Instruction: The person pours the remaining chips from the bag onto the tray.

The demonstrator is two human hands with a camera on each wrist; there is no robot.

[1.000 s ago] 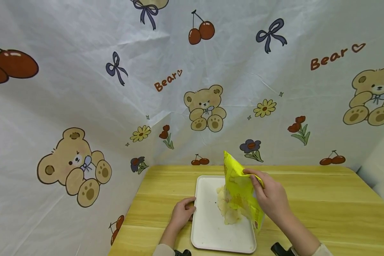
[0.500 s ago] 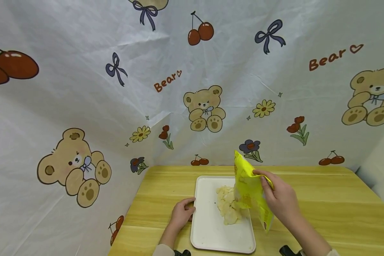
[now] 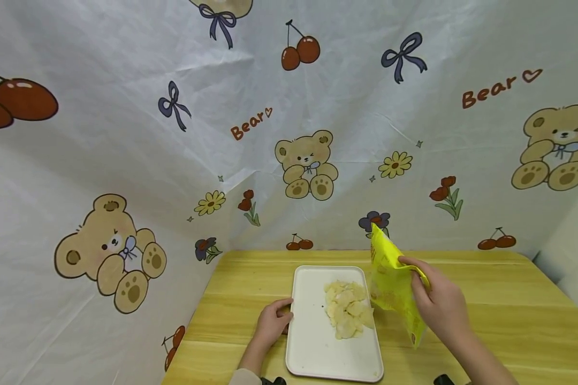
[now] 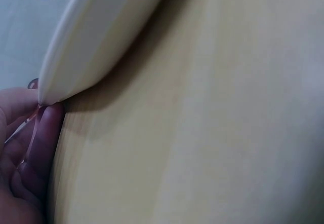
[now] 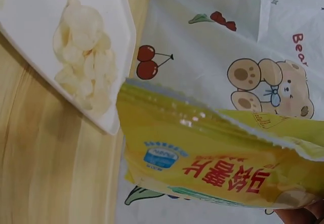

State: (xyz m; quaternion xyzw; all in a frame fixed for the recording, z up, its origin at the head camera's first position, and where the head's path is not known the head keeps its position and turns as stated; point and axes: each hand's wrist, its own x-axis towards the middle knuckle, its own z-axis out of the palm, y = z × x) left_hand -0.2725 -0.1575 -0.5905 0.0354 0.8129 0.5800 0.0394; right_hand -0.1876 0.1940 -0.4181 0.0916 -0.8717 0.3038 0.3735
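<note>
My right hand (image 3: 440, 297) pinches the top edge of a yellow potato chip bag (image 3: 397, 283), which hangs tilted just right of a white tray (image 3: 310, 350). In the right wrist view the chip bag (image 5: 202, 158) shows red lettering and a jagged edge; part of my hand (image 5: 301, 215) appears at the lower corner. A pile of pale potato chips (image 3: 347, 310) lies on the tray's right half, some at its right rim. My left hand (image 3: 273, 323) grips the tray's left rim; the left wrist view shows its fingers (image 4: 48, 133) at the tray's edge (image 4: 96, 51).
The tray stands on a light wooden table (image 3: 501, 305). Behind and left of the table hangs a white cloth (image 3: 250, 69) printed with bears, cherries, bows and flowers.
My right hand has moved right with the chip bag, from over the tray to beside it. More of the chip pile is uncovered. My left hand stays at the tray's rim.
</note>
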